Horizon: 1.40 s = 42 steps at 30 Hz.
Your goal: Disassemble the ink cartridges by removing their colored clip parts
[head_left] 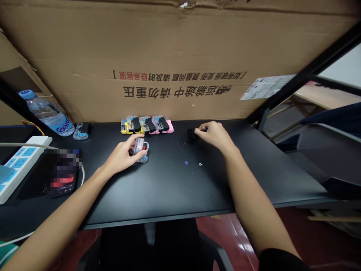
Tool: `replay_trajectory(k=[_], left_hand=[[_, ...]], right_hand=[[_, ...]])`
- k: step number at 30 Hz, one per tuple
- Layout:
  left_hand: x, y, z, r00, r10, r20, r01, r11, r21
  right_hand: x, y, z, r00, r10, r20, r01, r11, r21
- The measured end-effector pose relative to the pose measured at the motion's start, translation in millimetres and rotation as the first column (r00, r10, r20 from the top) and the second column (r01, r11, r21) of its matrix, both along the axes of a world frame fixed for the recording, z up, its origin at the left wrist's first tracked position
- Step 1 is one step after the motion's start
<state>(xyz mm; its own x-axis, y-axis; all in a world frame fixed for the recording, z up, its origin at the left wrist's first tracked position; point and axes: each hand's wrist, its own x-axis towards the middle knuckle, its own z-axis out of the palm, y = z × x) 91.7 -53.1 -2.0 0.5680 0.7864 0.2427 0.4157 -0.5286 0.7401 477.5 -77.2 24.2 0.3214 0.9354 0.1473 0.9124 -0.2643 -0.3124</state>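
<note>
My left hand (pixel 124 155) is closed around a clear plastic toy-like piece (pixel 139 153) with light-blue and red parts inside and a pale loop on its right side. The piece is just above or on the black table; I cannot tell which. Farther right, my right hand (pixel 213 134) has its fingers bent together at a dark cluster of small black parts (pixel 192 134). What sits between those fingertips is too small and dark to name. Two black rings (pixel 182 142) lie just left of that hand. Nearer me are a blue disc (pixel 186 163) and a white notched disc (pixel 200 164).
Several clear, black, yellow and pink plastic pieces (pixel 146 125) stand in a row against the cardboard (pixel 180 49). At left are a water bottle (pixel 53 113), another clear-and-black piece (pixel 81 131), a power strip (pixel 24 162) and a cable. The black table (pixel 169 195) ends toward me above a chair.
</note>
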Motion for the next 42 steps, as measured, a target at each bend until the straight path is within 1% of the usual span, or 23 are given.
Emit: replay_trajectory(k=[1,3,5,8,11,14,17,19,21,23,24,26,28,30,32,33,35,37,39,42], left_hand=[[0,0,0.9,1.0,0.006,-0.015,-0.006,1.0,0.006],[0,-1,2.7,0.998,0.033,-0.062,-0.031,0.999,0.031],[0,-1,4.4,0.991,0.062,-0.121,-0.055,0.997,0.061],[-1,-2,5.8,0.986,0.07,-0.152,-0.06,0.996,0.066],[-1,-2,5.2,0.993,0.061,-0.103,-0.057,0.998,0.034],[0,-2,2.4,0.998,0.046,-0.035,-0.046,0.999,-0.006],[0,-2,-1.0,0.999,0.041,0.016,-0.04,0.998,-0.042],[0,-1,-1.1,0.999,0.046,0.023,-0.045,0.998,-0.051],[0,-1,2.2,0.998,0.061,-0.026,-0.062,0.997,-0.038],[-2,-1,9.3,0.981,0.095,-0.171,-0.094,0.995,0.012],[-4,-2,13.8,0.954,0.119,-0.275,-0.109,0.993,0.051],[-7,-2,23.0,0.848,0.186,-0.496,-0.137,0.982,0.134],[-11,-1,30.2,0.723,0.252,-0.643,-0.183,0.968,0.173],[-14,1,34.5,0.619,0.337,-0.71,-0.272,0.939,0.209],[-18,4,36.5,0.558,0.434,-0.708,-0.365,0.894,0.261],[-20,6,37.2,0.546,0.479,-0.688,-0.399,0.87,0.289],[-24,9,38.6,0.55,0.552,-0.627,-0.437,0.83,0.347],[-26,11,39.8,0.576,0.578,-0.578,-0.432,0.815,0.385],[-26,10,40.1,0.606,0.546,-0.579,-0.389,0.838,0.384],[-23,7,36.8,0.633,0.462,-0.622,-0.307,0.887,0.346]], right_hand=[[1,0,-0.4,1.0,-0.008,-0.011,0.007,0.999,-0.037],[1,1,-1.3,0.999,0.02,-0.05,-0.024,0.998,-0.065],[-1,1,-1.9,0.997,0.049,-0.065,-0.051,0.998,-0.027],[-6,1,-1.8,0.997,0.038,-0.073,-0.029,0.993,0.118],[-16,1,-1.4,0.993,0.06,-0.099,-0.027,0.952,0.303],[-33,-2,-1.3,0.98,0.149,-0.13,-0.079,0.898,0.434],[-52,-7,-1.0,0.958,0.262,-0.118,-0.179,0.865,0.469],[-62,-11,-1.1,0.942,0.32,-0.103,-0.241,0.856,0.457],[-67,-12,-2.3,0.932,0.348,-0.096,-0.276,0.859,0.432],[-69,-12,-4.7,0.927,0.366,-0.088,-0.305,0.867,0.394],[-70,-12,-6.1,0.922,0.379,-0.081,-0.324,0.868,0.375],[-71,-11,-9.0,0.911,0.409,-0.054,-0.365,0.859,0.359],[-74,-11,-11.2,0.904,0.427,-0.013,-0.393,0.843,0.367],[-80,-10,-13.1,0.905,0.425,0.026,-0.404,0.839,0.365],[-86,-9,-15.4,0.906,0.419,0.055,-0.412,0.847,0.335],[-89,-7,-16.8,0.907,0.414,0.07,-0.414,0.854,0.314],[-94,-1,-20.1,0.911,0.398,0.11,-0.413,0.871,0.265],[-98,6,-23.6,0.912,0.375,0.164,-0.403,0.893,0.201],[-101,14,-26.8,0.903,0.365,0.225,-0.396,0.911,0.112],[-103,22,-30.9,0.876,0.371,0.307,-0.388,0.921,-0.005]])
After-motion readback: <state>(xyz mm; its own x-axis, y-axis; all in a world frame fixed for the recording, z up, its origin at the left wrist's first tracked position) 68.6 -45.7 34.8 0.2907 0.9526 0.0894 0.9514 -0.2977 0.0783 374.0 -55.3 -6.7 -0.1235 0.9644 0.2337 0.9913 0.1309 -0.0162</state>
